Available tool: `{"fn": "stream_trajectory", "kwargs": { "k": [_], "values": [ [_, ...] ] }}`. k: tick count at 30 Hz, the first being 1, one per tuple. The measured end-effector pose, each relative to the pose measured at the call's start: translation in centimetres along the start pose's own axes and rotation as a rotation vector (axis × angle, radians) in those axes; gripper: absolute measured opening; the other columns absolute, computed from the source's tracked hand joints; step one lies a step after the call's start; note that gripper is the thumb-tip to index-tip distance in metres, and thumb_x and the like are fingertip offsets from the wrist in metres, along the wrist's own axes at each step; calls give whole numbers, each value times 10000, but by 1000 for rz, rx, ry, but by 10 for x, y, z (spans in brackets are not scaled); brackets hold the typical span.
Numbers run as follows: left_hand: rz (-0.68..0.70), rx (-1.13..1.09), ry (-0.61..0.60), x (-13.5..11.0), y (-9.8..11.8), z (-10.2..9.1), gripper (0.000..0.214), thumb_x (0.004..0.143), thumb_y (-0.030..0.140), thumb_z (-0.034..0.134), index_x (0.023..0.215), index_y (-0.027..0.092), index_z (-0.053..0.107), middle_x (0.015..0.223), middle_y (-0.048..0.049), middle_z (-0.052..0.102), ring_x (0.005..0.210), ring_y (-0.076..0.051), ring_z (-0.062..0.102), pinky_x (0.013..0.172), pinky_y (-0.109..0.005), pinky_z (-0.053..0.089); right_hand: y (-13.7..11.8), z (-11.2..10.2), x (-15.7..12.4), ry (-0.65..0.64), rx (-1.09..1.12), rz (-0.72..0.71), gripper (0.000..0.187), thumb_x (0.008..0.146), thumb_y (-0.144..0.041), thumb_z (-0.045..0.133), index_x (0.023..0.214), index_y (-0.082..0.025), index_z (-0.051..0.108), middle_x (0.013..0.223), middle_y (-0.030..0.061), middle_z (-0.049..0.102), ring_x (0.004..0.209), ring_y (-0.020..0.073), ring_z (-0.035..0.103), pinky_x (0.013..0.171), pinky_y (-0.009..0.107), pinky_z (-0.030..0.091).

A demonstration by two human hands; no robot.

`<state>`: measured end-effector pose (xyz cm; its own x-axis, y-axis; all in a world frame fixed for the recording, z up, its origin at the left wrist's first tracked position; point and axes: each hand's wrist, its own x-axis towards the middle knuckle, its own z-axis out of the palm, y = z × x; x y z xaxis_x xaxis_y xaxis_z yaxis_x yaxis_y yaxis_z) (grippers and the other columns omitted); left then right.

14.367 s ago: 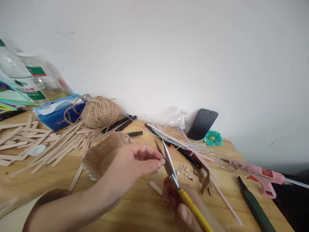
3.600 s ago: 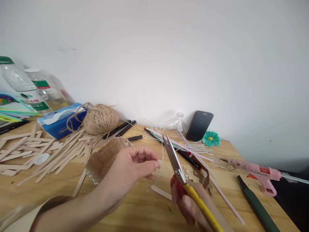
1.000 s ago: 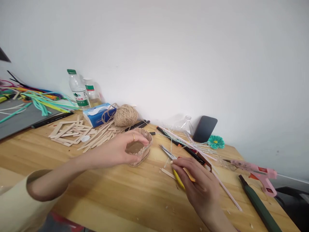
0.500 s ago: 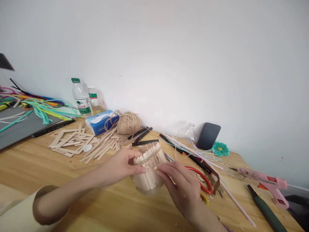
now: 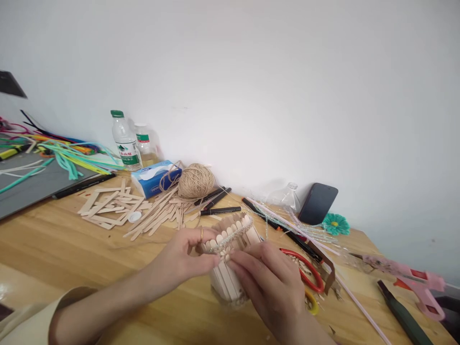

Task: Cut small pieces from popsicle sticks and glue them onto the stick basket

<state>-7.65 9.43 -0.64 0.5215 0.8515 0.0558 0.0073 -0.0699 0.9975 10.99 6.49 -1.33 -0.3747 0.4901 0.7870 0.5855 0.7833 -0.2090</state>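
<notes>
Head view: a stick-sided cup is held tilted above the wooden table, well in from its right edge, its rim pinched by the left hand. By the right hand, a small wooden piece is pinched at the cup's outer side, just below the glittery trim. Likely best served is a rim kept still, the piece pressed lightly and squarely.
</notes>
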Motion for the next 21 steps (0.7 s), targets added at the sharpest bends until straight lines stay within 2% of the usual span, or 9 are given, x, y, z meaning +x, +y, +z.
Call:
{"fn": "stream_trajectory", "kwargs": {
  "k": [3,7,12,16,21],
  "values": [
    [-8,-100,37,1,-5,7,142,717,297,626,749,159,639,719,-12,581,726,-179,511,660,-263,405,-3,0,0,-3,-20,-20,87,846,-100,596,872,-118,677,677,67,655,568,153,544,502,274,437],
    [7,-96,86,1,-3,14,81,699,230,615,713,150,617,718,-16,569,738,-179,504,655,-261,393,-4,-2,-3,15,-36,-32,93,863,-122,581,908,-133,661,696,65,662,587,157,564,521,281,463],
    [17,-79,97,-2,0,15,94,700,235,599,654,159,569,716,-9,547,726,-172,496,658,-261,385,-6,-8,-5,35,80,30,146,839,-57,568,940,-151,615,750,58,658,662,152,599,583,261,510],
    [65,-22,114,-4,0,18,84,708,221,601,650,167,575,756,-18,573,757,-178,510,695,-265,400,-9,-10,-7,-1,51,1,152,831,-71,579,949,-156,622,747,60,653,650,161,588,566,277,502],
    [110,-24,88,-7,-1,21,44,733,194,596,717,180,635,838,-25,615,844,-189,548,769,-269,421,-15,-11,-5,13,59,49,112,825,-68,577,874,-148,638,714,57,644,605,150,568,529,259,479]
  ]
}}
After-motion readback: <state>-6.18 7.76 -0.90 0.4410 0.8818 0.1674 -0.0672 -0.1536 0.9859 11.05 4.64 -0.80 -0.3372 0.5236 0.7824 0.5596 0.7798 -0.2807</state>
